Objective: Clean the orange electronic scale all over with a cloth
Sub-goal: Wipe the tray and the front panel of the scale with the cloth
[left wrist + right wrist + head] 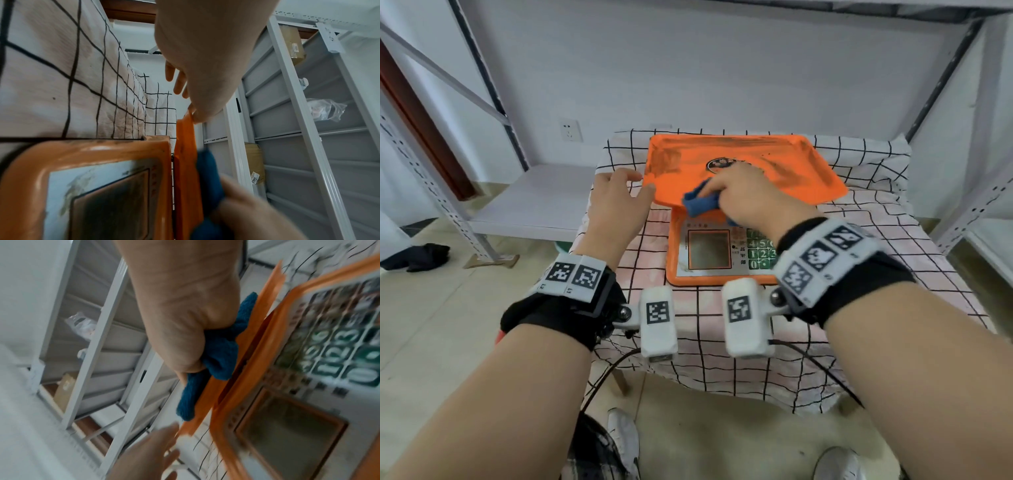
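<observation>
Both forearms fill the foreground over a checked tablecloth (876, 240). Orange scale (709, 274) sits mid-table, its tray (739, 150) smeared dark along the far edge. Right hand (746, 195) grips a bunched blue cloth (700, 202) on the tray's near edge. Left hand (616, 202), fingers relaxed, thumb steadying the tray corner. Best: keep that corner braced, wipe firmly toward the far smears.

I see open cloth-covered surface (876, 240) right of the scale (722, 274) and in front of it. My left hand (616, 202) blocks the tray's (774, 154) left edge; shelf posts (493, 85) flank both sides.
</observation>
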### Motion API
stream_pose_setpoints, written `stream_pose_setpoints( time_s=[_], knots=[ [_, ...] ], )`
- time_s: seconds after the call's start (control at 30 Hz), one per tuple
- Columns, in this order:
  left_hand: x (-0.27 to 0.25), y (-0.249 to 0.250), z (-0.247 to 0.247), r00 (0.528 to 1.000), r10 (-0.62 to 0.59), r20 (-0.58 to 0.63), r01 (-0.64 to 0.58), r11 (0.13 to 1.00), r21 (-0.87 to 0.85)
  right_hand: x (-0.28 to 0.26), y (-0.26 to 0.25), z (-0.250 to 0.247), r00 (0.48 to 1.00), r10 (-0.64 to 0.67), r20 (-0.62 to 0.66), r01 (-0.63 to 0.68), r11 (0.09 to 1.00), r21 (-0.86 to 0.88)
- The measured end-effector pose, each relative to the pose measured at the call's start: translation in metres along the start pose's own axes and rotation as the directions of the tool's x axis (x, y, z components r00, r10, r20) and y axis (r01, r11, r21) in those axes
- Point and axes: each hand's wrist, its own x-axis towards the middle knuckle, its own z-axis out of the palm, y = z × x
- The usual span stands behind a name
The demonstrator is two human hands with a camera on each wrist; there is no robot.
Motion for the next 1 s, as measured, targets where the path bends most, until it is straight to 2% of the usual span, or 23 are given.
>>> stream_pose_setpoints(
  time_s=[0.1, 0.17, 0.27, 0.33, 0.5, 0.57, 0.73, 0.87, 1.0],
  knots=[
    [0.0, 0.005, -0.001, 1.0, 0.004, -0.03, -0.006, 0.998, -0.056, 0.015, -0.022, 0.015, 0.986, -0.113, 0.123, 0.127, 0.985, -0.113],
    [0.0, 0.009, -0.001, 0.999, -0.003, -0.039, -0.001, 0.997, -0.08, 0.015, -0.021, 0.015, 0.983, -0.127, 0.133, 0.141, 0.984, -0.105],
    [-0.001, 0.012, 0.0, 1.0, 0.0, -0.017, -0.001, 0.998, -0.064, -0.004, -0.003, 0.002, 0.997, -0.071, 0.014, 0.07, 0.996, 0.06],
    [-0.004, 0.016, 0.003, 1.0, 0.008, 0.0, -0.008, 0.996, -0.089, -0.016, 0.019, -0.008, 0.998, 0.002, -0.064, 0.005, 0.995, 0.103],
    [-0.009, 0.019, 0.007, 0.998, 0.067, 0.003, -0.067, 0.996, -0.052, -0.032, 0.072, -0.027, 0.968, 0.193, -0.162, -0.212, 0.97, -0.115],
    [-0.008, 0.019, 0.006, 0.997, 0.083, 0.0, -0.083, 0.995, -0.055, -0.033, 0.074, -0.027, 0.963, 0.207, -0.175, -0.235, 0.959, -0.157],
    [-0.005, 0.017, 0.007, 0.995, 0.098, -0.012, -0.098, 0.995, 0.006, -0.033, 0.043, -0.014, 0.984, 0.097, -0.15, -0.11, 0.99, -0.082],
    [-0.005, 0.024, 0.009, 0.995, 0.089, -0.036, -0.087, 0.995, 0.055, -0.021, 0.008, -0.005, 0.997, -0.08, 0.001, 0.08, 0.994, -0.07],
    [-0.006, 0.033, 0.011, 0.997, 0.074, -0.035, -0.066, 0.978, 0.199, -0.008, 0.016, -0.015, 0.996, -0.054, 0.076, 0.061, 0.994, -0.092]
  ],
)
